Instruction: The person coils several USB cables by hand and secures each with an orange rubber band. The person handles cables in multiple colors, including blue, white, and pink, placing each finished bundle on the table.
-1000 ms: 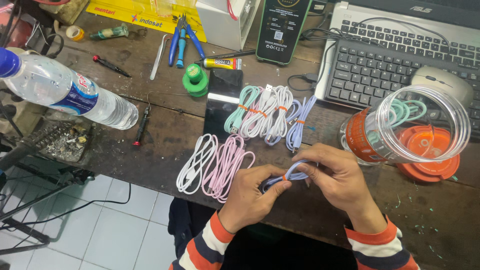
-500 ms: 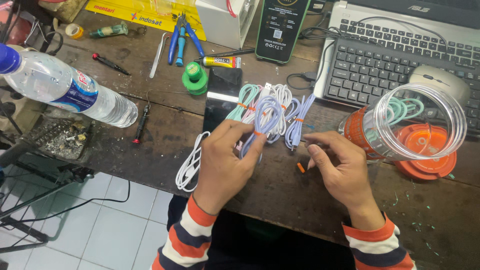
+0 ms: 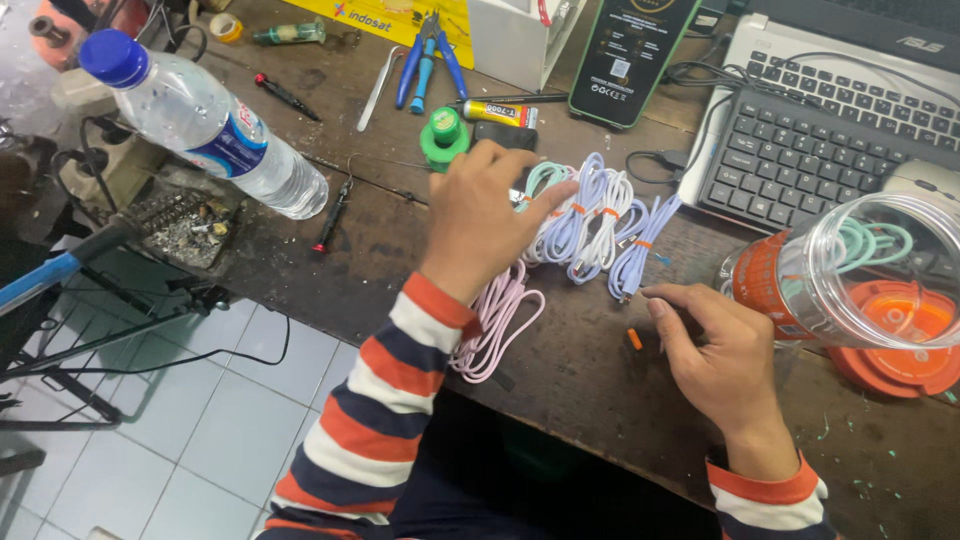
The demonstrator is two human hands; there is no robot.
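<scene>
Now left hand (image 3: 478, 220) on bundled cables (image 3: 590, 222)

Dark scuffed workbench (image 3: 560, 370): coiled cables (image 3: 590, 225), water bottle (image 3: 200, 120) on its side, laptop (image 3: 830, 130), pliers (image 3: 428, 55), clear jar (image 3: 850, 270) tipped over.

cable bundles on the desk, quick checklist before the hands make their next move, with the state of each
1. Left hand resting on the coiled cable bundles: ok.
2. Right hand empty, fingertips near the lilac bundle's end: ok.
3. Small orange tie lying loose beside the right hand: ok.
4. Pink cables fully on the desk: not ok, they overhang the desk edge.
5. Clear jar stable on its side: cannot tell.
</scene>
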